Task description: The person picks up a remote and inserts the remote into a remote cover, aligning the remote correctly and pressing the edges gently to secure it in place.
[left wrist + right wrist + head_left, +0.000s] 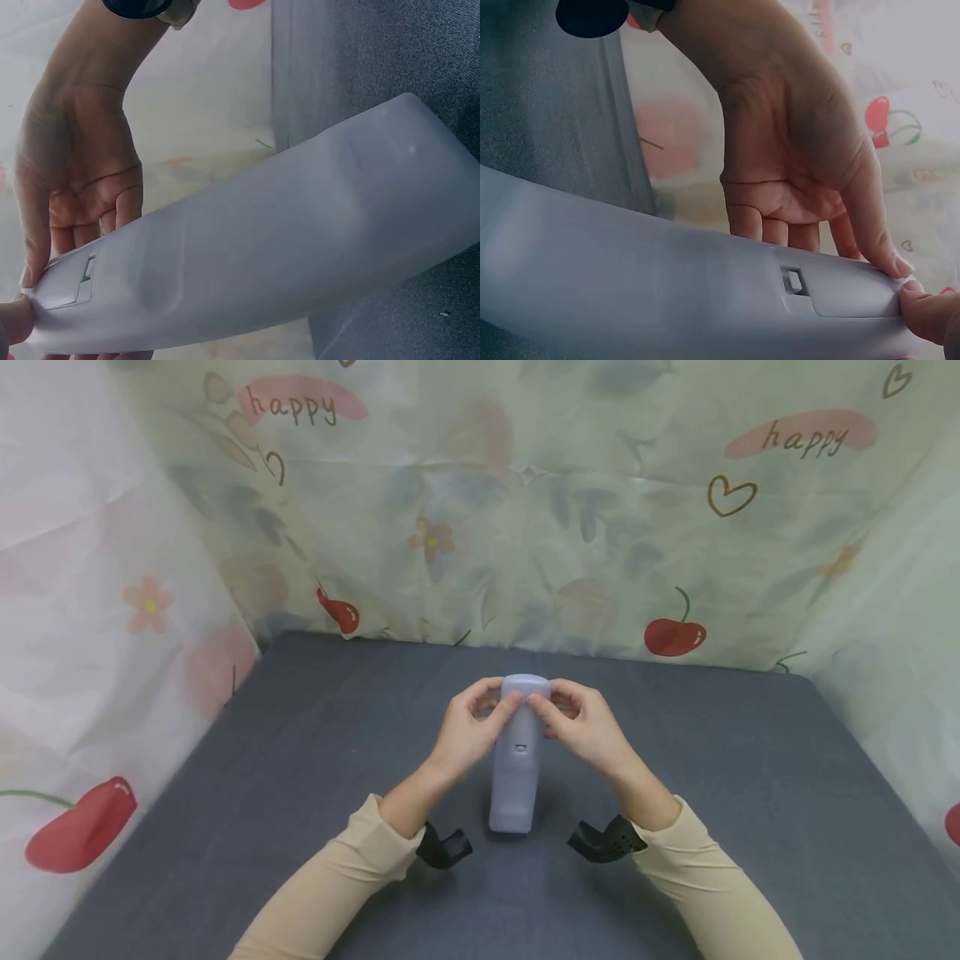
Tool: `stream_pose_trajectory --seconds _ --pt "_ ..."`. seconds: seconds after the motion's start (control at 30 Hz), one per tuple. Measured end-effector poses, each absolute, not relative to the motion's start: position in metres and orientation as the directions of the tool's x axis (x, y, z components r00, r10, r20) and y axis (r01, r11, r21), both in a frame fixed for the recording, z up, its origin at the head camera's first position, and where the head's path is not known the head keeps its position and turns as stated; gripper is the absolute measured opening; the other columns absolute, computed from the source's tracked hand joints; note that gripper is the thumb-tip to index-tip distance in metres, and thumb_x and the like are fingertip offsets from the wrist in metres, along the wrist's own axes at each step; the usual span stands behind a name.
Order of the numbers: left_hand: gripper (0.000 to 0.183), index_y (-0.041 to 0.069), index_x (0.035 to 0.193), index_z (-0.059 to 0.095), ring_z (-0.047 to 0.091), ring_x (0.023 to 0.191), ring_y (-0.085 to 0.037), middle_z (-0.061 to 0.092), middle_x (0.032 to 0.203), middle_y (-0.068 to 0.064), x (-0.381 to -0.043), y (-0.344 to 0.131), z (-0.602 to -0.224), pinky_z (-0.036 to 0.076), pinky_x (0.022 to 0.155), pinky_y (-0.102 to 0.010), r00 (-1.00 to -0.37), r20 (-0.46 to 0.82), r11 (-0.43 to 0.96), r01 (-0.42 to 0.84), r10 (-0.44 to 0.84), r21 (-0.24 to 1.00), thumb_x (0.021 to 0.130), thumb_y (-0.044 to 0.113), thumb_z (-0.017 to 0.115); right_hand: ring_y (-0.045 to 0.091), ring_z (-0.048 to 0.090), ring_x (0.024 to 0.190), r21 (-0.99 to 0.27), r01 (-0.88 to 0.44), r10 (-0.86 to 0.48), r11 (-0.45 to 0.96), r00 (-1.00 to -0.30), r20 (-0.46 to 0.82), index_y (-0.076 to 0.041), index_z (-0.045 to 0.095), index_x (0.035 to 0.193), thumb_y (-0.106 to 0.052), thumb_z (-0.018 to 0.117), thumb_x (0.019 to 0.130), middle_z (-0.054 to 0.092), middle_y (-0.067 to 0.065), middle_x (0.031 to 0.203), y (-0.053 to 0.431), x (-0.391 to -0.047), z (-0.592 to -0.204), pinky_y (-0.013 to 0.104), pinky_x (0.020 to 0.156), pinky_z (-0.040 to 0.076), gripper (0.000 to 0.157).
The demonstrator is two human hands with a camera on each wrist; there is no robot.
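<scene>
A long pale-lavender remote control (514, 789) stands tilted with its back toward me, its lower end close over the dark tabletop. My left hand (459, 735) grips the upper end from the left, and my right hand (592, 735) grips it from the right. Both thumbs lie side by side on the back near the top, while the fingers curl behind, partly hidden. Beneath the thumbs, the right wrist view shows a battery cover (855, 289) with a small latch (793, 282). The cover sits in place, flush with the casing. The front of the remote is hidden.
A dark grey cloth-covered table (337, 760) spreads around the hands. Patterned fabric (510, 560) with cherries and hearts hangs along its back and sides. Black wrist-worn mounts (444, 847) stick inward below both hands.
</scene>
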State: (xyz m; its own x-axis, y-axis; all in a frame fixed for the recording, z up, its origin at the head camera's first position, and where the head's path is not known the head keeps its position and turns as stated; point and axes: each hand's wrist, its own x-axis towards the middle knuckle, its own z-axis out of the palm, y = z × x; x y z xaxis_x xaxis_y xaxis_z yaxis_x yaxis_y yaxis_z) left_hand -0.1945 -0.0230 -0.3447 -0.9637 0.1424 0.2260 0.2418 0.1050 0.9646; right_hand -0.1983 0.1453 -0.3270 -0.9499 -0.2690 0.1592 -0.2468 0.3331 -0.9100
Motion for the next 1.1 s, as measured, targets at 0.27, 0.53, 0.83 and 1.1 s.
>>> stream_pose_trajectory --seconds 0.27,0.53,0.83,1.1 --pt "0.034 0.002 0.123 0.052 0.065 0.074 -0.022 0.065 0.086 -0.027 -0.194 -0.023 -0.346 0.05 0.064 -0.025 -0.95 0.27 0.076 0.284 0.158 0.956 0.091 0.012 0.06 0.012 0.066 0.081 -0.931 -0.212 -0.28 0.297 -0.951 0.127 0.003 0.057 0.115 -0.018 0.059 0.092 0.061 0.024 0.11 0.146 -0.196 -0.326 0.031 0.068 0.056 0.03" --pt "0.036 0.006 0.127 0.05 0.06 0.077 -0.015 0.066 0.093 -0.026 -0.194 -0.026 -0.344 0.049 0.06 -0.026 -0.956 0.221 0.081 0.24 0.193 0.967 0.093 0.017 0.058 0.024 0.067 0.094 -0.927 -0.185 -0.281 0.325 -0.955 0.092 -0.003 0.055 0.12 -0.028 0.057 0.093 0.061 0.019 0.118 0.147 -0.196 -0.327 0.038 0.074 0.057 0.036" --pt "0.036 0.009 0.128 0.049 0.064 0.084 -0.019 0.065 0.103 -0.025 -0.196 -0.032 -0.336 0.055 0.064 -0.032 -0.967 0.205 0.02 0.21 0.152 0.977 0.094 0.02 0.056 0.028 0.061 0.107 -0.926 -0.145 -0.421 0.349 -0.907 -0.016 -0.002 0.046 0.131 -0.023 0.059 0.093 0.056 0.023 0.124 0.156 -0.199 -0.336 0.042 0.086 0.053 0.046" --pt "0.037 0.012 0.129 0.05 0.063 0.091 -0.02 0.065 0.11 -0.023 -0.197 -0.034 -0.333 0.054 0.07 -0.033 -0.98 0.142 0.045 0.149 0.136 0.988 0.095 0.023 0.055 0.016 0.066 0.089 -0.908 -0.213 -0.477 0.361 -0.879 0.016 0.001 0.055 0.12 -0.018 0.064 0.089 0.063 0.021 0.109 0.159 -0.198 -0.345 0.037 0.077 0.056 0.038"
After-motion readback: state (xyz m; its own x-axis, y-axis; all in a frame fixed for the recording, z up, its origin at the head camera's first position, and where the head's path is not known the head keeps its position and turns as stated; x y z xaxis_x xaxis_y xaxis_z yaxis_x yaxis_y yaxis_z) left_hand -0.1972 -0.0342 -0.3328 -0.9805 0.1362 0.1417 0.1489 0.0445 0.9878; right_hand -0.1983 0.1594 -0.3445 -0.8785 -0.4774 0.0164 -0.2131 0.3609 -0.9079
